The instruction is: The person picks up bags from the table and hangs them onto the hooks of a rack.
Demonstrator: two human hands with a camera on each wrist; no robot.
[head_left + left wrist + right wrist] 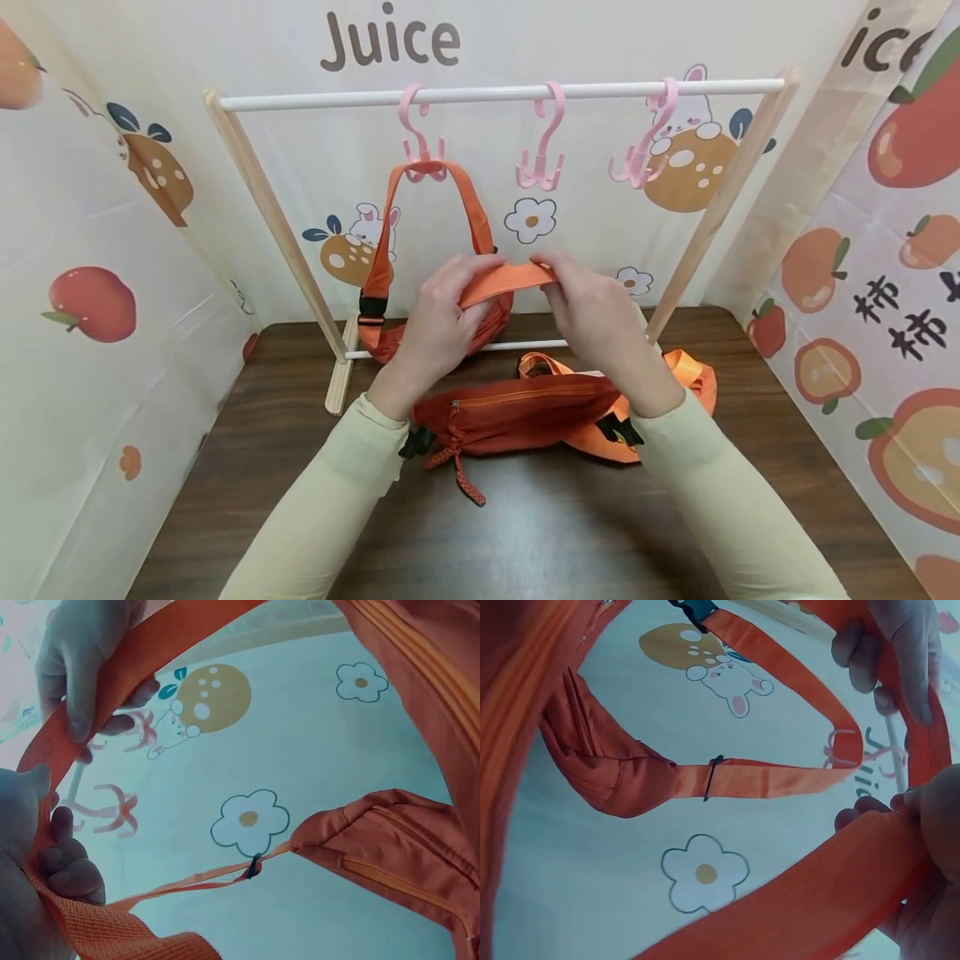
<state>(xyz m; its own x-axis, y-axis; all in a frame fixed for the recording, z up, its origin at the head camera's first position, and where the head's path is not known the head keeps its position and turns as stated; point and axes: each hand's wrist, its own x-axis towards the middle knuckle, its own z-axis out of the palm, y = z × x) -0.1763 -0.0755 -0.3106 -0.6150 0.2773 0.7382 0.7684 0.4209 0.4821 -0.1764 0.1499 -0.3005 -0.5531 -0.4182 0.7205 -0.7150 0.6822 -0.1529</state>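
Two hands share one orange strap [510, 283] approx. mid-view: our L hand [438, 321] grips its left end, our R hand [600, 325] its right, w/ thumbs & fingers closed on the webbing and a short stretch arched b/w them. That stretch runs L–R, roughly parallel to the white rail [480, 96]. Its red bag [517, 412] is below the hands, long axis also approx. L–R, zip side toward us; can't tell if it touches the table [510, 533].

Key relation, we'd judge: strap vs. the middle pink hook [540, 167], which sits above & beyond the strap, apart from it; R fingertips look a bit nearer to it than L. The left hook [425, 162] carries another bag [487, 321] by its strap, just beyond our L hand. Right hook [641, 158] has no bag on it.
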